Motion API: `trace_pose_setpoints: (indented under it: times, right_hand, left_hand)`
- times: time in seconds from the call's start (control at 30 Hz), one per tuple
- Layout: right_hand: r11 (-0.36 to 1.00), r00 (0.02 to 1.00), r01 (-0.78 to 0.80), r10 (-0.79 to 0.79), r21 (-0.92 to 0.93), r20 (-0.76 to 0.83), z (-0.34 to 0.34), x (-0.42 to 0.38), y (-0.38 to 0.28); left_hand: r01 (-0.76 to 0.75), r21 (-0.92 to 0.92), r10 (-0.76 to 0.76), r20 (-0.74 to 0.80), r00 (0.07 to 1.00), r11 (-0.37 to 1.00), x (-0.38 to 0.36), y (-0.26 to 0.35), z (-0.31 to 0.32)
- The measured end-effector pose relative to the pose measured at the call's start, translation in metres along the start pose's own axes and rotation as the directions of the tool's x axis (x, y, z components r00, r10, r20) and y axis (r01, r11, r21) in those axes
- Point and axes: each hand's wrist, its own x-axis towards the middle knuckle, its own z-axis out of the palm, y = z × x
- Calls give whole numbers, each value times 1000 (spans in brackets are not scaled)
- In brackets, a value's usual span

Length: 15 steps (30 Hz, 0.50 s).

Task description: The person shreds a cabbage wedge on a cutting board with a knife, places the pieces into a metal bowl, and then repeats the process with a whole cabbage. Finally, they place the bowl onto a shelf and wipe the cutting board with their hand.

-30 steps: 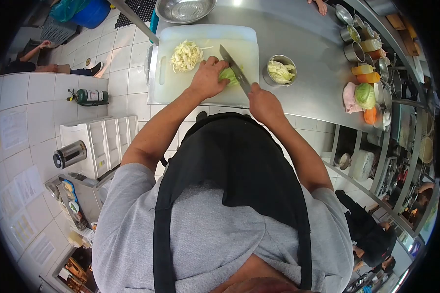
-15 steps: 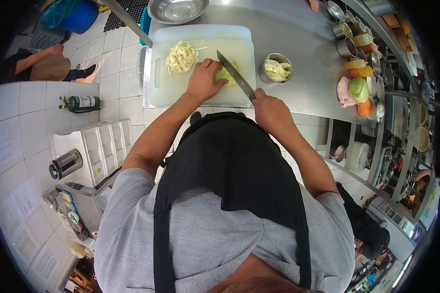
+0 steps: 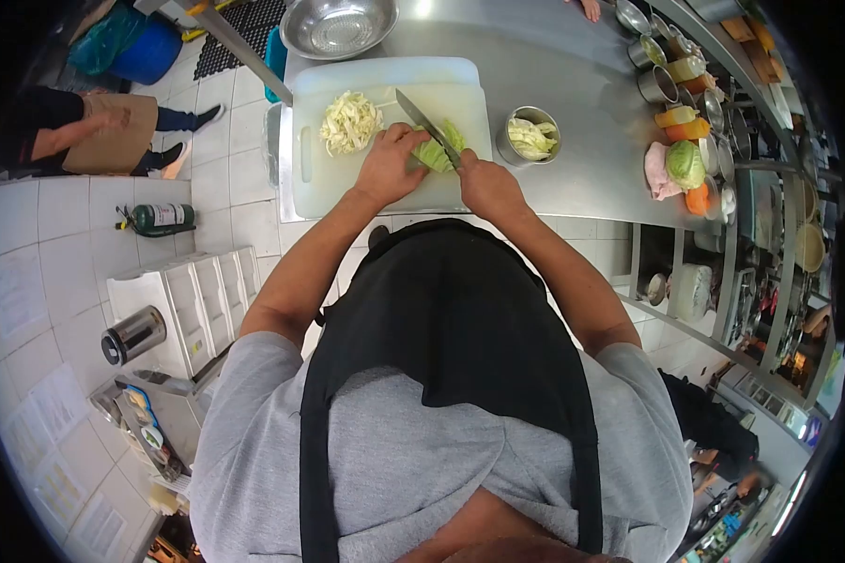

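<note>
On steel counter (image 3: 591, 113): smooth white board (image 3: 329, 183), stringy shreds (image 3: 351, 122) at left; round metal pot (image 3: 508, 154) beside, right. On board's right half: green leaves (image 3: 432, 158) under half-curled left hand (image 3: 390, 167), long knife (image 3: 424, 118) tightly wrapped by right hand (image 3: 490, 190).

can't read any actual text here tbh, the label (image 3: 170, 215) on the green extinguisher (image 3: 146, 221) and the wall papers (image 3: 54, 403) are all too blurry

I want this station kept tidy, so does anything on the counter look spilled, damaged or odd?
No, nothing stands out. The pale shreds lie heaped on the cutting board, the metal container of cut leaves stands upright, and the right hand grips the knife.
</note>
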Motion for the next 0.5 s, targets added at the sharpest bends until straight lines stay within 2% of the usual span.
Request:
trace_pose_setpoints:
  times: [0.1,0.23,0.37,0.5]
  right_hand:
    - [1000,1000,-8,8,2,21,-5,3,6]
    - [1000,1000,20,-20,7,-16,-18,-6,8]
    - [999,1000,17,-17,-38,-4,-69,-51,-16]
    - [998,999,15,-12,-57,51,-75,-73,-21]
  left_hand:
    - [-44,-30,45,25,999,999,3,-12,-1]
    - [-33,-11,34,61,998,999,6,-18,-5]
    - [-26,8,25,85,996,1000,9,-18,-6]
    - [-28,3,27,84,996,1000,12,-16,-9]
